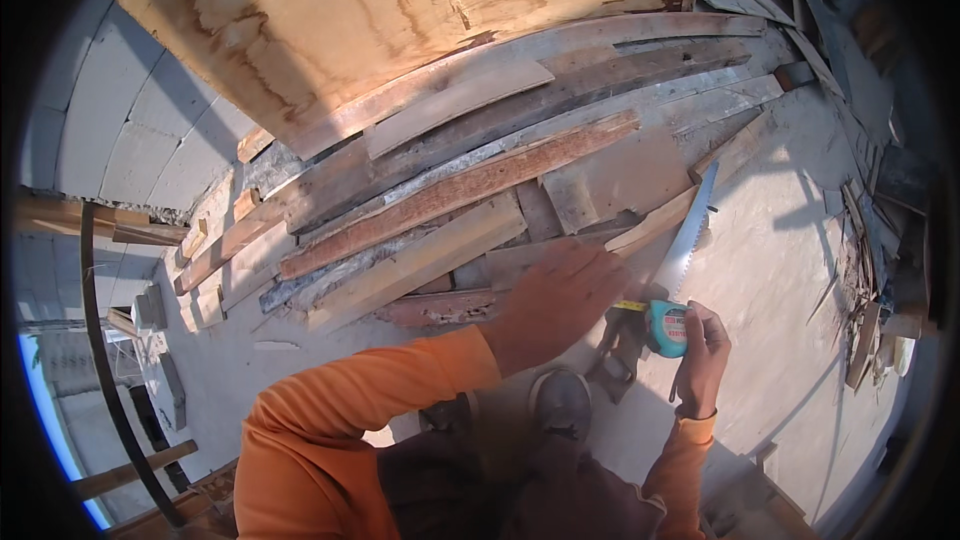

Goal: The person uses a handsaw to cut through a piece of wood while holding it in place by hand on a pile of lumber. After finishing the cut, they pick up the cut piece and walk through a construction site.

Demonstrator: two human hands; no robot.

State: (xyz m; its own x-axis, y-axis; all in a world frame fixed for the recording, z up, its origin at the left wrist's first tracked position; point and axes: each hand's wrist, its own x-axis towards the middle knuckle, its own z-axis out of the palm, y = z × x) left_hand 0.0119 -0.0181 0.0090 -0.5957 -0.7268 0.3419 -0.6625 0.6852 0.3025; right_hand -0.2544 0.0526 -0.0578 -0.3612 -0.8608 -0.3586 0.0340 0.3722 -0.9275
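Note:
My right hand (704,352) grips a teal tape measure (667,330) by its right side. A short length of yellow blade (629,306) sticks out of the case to the left and reaches my left hand (562,295). The left hand is closed, back upward, at the blade's end, with its fingertips partly hidden. Just beyond the tape measure a handsaw (688,240) lies on the floor, its pale toothed blade pointing away; its handle is hard to make out in the shadow below the tape.
Planks and offcuts, including a reddish board (460,195) and a pale board (420,262), lie spread ahead. Behind them stands a large plywood sheet (400,30). Scrap wood (865,270) is heaped along the right. My shoes (560,405) rest on the concrete floor (770,270).

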